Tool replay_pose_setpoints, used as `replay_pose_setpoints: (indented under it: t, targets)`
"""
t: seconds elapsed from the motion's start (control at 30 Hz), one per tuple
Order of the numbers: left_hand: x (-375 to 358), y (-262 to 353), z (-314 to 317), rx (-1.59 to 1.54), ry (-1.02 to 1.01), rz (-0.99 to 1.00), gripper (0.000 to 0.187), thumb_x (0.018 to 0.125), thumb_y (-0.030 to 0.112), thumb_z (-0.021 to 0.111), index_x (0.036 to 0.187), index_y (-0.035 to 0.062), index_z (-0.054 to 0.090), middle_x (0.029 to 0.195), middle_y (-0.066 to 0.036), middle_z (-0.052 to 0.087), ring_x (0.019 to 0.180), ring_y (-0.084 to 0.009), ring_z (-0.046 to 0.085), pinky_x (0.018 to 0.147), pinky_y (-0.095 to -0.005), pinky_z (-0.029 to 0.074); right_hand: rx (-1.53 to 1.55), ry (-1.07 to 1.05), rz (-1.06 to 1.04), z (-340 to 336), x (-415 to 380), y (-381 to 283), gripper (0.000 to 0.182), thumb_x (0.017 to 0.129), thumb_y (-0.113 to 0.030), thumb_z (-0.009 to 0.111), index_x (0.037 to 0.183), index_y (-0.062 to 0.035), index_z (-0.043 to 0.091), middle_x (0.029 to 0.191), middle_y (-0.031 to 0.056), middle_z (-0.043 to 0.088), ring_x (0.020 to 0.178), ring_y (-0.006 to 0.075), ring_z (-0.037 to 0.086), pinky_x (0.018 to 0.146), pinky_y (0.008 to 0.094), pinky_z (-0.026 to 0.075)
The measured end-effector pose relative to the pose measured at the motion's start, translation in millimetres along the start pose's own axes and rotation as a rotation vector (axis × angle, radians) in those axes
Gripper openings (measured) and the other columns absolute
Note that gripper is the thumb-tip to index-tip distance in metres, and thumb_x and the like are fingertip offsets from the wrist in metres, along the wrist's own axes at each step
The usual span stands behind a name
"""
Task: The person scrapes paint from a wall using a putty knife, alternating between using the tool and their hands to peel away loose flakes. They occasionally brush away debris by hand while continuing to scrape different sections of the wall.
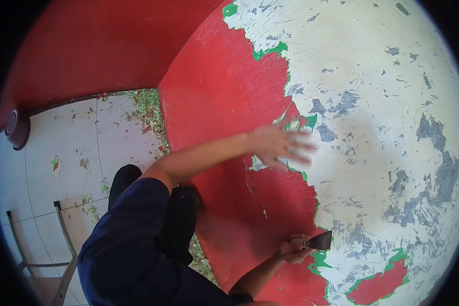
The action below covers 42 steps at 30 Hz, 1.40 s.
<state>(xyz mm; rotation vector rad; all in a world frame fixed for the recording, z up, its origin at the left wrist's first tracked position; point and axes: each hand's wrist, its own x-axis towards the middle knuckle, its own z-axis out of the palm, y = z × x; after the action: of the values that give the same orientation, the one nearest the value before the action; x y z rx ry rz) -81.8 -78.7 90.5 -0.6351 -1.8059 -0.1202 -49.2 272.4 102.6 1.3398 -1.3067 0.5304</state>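
The 2 hands are apart: the right hand grips a scraper, which lies by the green-fringed edge where red paint meets the white surface. Farther along that edge the left hand is spread wide, blurred, perhaps touching it
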Motion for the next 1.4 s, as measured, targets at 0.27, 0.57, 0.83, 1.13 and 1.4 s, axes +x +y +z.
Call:
replay_pose_setpoints:
  t: [0.27, 0.57, 0.83, 1.13, 1.4]
  targets:
    - [-60, -15, -10, -0.085, 0.751, -1.311, 0.028, 0.096, 0.020, 0.055, 0.119, 0.0024, 0.057, 0.110, -0.016, 0.063, 0.107, -0.0325, 0.060, 0.093, -0.0467, 0.046, 0.021, -0.140, 0.812, 15, 40, -49, 0.041, 0.102, -0.013, 0.044, 0.138, 0.0054, 0.048, 0.085, 0.0130, 0.064, 0.053, 0.0127, 0.052, 0.051, 0.0280, 0.048]
    - [-13, 144, -42, -2.244, 0.774, -1.550, 0.050, 0.105, 0.044, 0.037, 0.120, 0.0008, 0.057, 0.101, -0.015, 0.067, 0.086, -0.0255, 0.066, 0.083, -0.0384, 0.054, 0.066, -0.566, 0.950, 125, 90, -112, 0.041, 0.093, -0.003, 0.054, 0.134, -0.0054, 0.058, 0.103, 0.0202, 0.070, 0.077, 0.0198, 0.068, 0.070, 0.0297, 0.053]
    - [-9, 102, -40, -2.081, 0.576, -1.623, 0.037, 0.106, 0.030, 0.040, 0.115, -0.0017, 0.058, 0.089, -0.012, 0.067, 0.083, -0.0236, 0.067, 0.077, -0.0361, 0.056, 0.085, -0.587, 1.169, 153, 114, -115, 0.038, 0.097, -0.003, 0.051, 0.134, -0.0050, 0.058, 0.084, 0.0099, 0.068, 0.068, 0.0090, 0.052, 0.063, 0.0239, 0.045]
    - [-15, 63, -44, -1.943, 0.360, -1.574, 0.036, 0.105, 0.027, 0.043, 0.114, -0.0029, 0.061, 0.086, -0.012, 0.067, 0.074, -0.0185, 0.066, 0.067, -0.0315, 0.055, 0.112, -0.519, 1.246, 174, 122, -117, 0.037, 0.099, -0.003, 0.048, 0.135, -0.0021, 0.057, 0.073, 0.0023, 0.056, 0.062, 0.0052, 0.046, 0.054, 0.0231, 0.038]
    - [-25, 50, -38, -1.956, 0.454, -1.500, 0.038, 0.105, 0.029, 0.046, 0.114, -0.0040, 0.060, 0.087, -0.013, 0.069, 0.075, -0.0187, 0.067, 0.068, -0.0323, 0.057, 0.290, -0.460, 1.391, 192, 131, -108, 0.037, 0.097, -0.003, 0.052, 0.133, -0.0039, 0.058, 0.086, 0.0179, 0.068, 0.065, 0.0113, 0.055, 0.061, 0.0279, 0.048]
